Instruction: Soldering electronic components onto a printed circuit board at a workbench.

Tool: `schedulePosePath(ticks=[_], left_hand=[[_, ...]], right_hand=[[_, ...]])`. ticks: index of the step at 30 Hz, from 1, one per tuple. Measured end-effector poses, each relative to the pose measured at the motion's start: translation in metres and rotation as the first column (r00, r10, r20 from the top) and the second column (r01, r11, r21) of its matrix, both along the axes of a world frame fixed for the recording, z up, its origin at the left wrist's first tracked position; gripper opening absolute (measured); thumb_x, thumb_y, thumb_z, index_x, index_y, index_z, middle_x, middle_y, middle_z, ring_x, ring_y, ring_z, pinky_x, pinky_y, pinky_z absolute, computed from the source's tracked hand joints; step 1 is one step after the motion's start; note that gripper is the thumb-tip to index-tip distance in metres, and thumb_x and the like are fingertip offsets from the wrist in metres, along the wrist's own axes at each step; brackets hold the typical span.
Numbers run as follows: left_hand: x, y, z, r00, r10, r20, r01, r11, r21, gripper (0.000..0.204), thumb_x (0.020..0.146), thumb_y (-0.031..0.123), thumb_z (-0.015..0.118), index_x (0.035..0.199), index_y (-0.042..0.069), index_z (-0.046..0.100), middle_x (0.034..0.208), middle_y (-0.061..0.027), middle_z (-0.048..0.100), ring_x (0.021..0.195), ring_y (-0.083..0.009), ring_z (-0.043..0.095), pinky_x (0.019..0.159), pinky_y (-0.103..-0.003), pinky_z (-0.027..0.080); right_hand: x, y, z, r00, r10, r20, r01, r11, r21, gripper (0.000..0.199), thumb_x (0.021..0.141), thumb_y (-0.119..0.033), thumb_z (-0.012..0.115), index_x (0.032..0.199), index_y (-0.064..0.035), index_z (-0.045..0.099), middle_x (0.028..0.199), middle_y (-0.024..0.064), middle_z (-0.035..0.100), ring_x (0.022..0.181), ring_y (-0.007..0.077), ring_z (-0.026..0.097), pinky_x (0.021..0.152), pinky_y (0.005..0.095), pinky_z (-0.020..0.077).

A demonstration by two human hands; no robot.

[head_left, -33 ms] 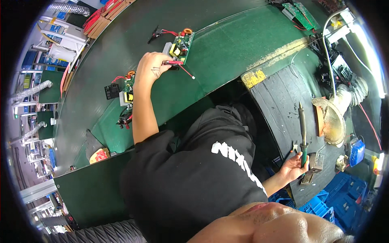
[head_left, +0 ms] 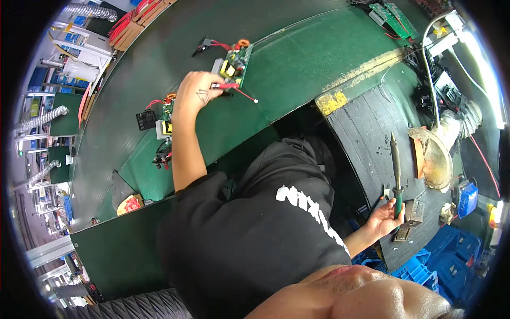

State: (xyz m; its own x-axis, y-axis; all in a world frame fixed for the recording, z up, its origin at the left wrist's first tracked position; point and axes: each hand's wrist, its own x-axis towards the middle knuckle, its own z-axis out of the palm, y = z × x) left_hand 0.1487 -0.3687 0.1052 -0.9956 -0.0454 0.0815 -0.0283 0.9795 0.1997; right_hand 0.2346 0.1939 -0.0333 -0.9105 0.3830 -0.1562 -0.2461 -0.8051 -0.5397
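Note:
My left hand (head_left: pixel 197 91) reaches over the green work surface, its fingers closed around a red wire lead (head_left: pixel 229 85). A small white plug (head_left: pixel 256 101) dangles at the lead's free end. Right beside these fingers lies a green circuit board (head_left: pixel 242 59) with a copper-coloured coil, a yellow transformer and a grey block. Whether the fingers also touch the board is hidden. Off to the right, my right hand (head_left: pixel 383 220) grips a soldering iron (head_left: pixel 398 199) by its green handle, the long dark tip pointing away from me above a black bench (head_left: pixel 366 133).
A second circuit board (head_left: pixel 169 114), with a black part attached by red wires, lies left of my left forearm. On the bench stand a metal block (head_left: pixel 414 212) and a round, stained fume hood (head_left: pixel 438 159). Blue crates (head_left: pixel 419 268) sit at lower right; more boards (head_left: pixel 393 21) lie far right.
My left hand, the red lead and the circuit board beside it have shifted slightly toward me. My right hand and the soldering iron stay nearly still.

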Motion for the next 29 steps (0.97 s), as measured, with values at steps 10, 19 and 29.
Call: schedulePosePath(ticks=[10,19,29], left_hand=[[-0.005,0.023,0.034,0.929,0.082,0.361,-0.123,0.988,0.094,0.045,0.071,0.021,0.082,0.110,0.004,0.068,0.096,-0.0186,0.070,0.090,-0.0310,0.069,0.079,-0.038,0.053],[-0.166,0.208,0.166,0.475,-0.810,-0.344,0.771,0.571,-0.281,0.029,0.081,0.018,0.072,0.106,0.003,0.067,0.107,-0.0140,0.067,0.100,-0.0318,0.062,0.089,-0.039,0.050],[-0.282,0.461,0.271,0.047,-0.613,-0.789,0.942,0.289,-0.168,0.027,0.083,0.021,0.064,0.100,0.001,0.068,0.095,-0.0242,0.067,0.091,-0.0371,0.065,0.082,-0.044,0.049]], right_hand=[[0.011,-0.010,0.007,0.986,-0.159,0.053,0.157,0.987,0.040,0.027,0.094,-0.024,0.058,0.109,-0.0023,0.056,0.099,0.0169,0.067,0.082,0.0275,0.070,0.069,0.0305,0.0630],[0.053,-0.016,0.006,0.858,-0.504,0.095,0.503,0.863,0.037,0.026,0.093,-0.024,0.061,0.109,-0.0031,0.060,0.098,0.0147,0.069,0.078,0.0261,0.070,0.066,0.0292,0.0615],[0.099,-0.031,0.011,0.689,-0.717,0.108,0.709,0.697,0.105,0.024,0.093,-0.024,0.062,0.109,-0.0062,0.060,0.094,0.0102,0.070,0.081,0.0259,0.071,0.066,0.0291,0.0601]])
